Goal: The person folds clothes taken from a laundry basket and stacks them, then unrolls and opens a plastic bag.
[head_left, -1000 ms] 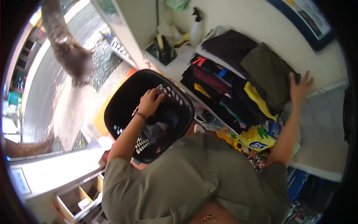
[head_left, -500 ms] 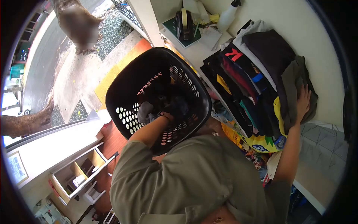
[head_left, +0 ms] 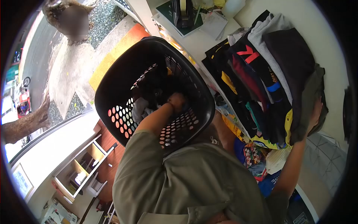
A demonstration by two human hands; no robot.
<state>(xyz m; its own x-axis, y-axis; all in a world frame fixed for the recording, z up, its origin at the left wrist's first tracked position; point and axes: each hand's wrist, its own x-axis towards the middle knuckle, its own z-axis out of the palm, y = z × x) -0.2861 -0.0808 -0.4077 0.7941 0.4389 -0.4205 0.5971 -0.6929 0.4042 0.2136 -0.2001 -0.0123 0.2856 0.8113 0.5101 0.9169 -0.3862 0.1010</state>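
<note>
My left hand [head_left: 179, 101] reaches down inside a black plastic laundry basket [head_left: 102, 87] with round holes in its sides. Dark clothes lie in the basket, and a grey cloth [head_left: 141, 109] sits beside my forearm. Shadow hides my left fingers, so their grip is unclear. On the shelf to the right lies a stack of folded clothes [head_left: 278, 61], mostly black, with grey, maroon and yellow pieces. My right hand [head_left: 316, 114] curls round the olive garment [head_left: 309, 102] at the stack's outer end, its fingers partly covered by cloth.
Above the stack, a tape dispenser [head_left: 182, 13], a spiral notepad [head_left: 215, 25] and a spray bottle [head_left: 234, 6] stand on a white surface. Colourful packets [head_left: 253, 156] fill the space below the shelf. An open drawer unit [head_left: 80, 168] is at the lower left, and an orange mat [head_left: 115, 52] lies beyond the basket.
My left hand has moved up and right within the basket. My right hand has gone from spread flat on the stack to curled round its end, and the stack has shifted slightly toward me.
</note>
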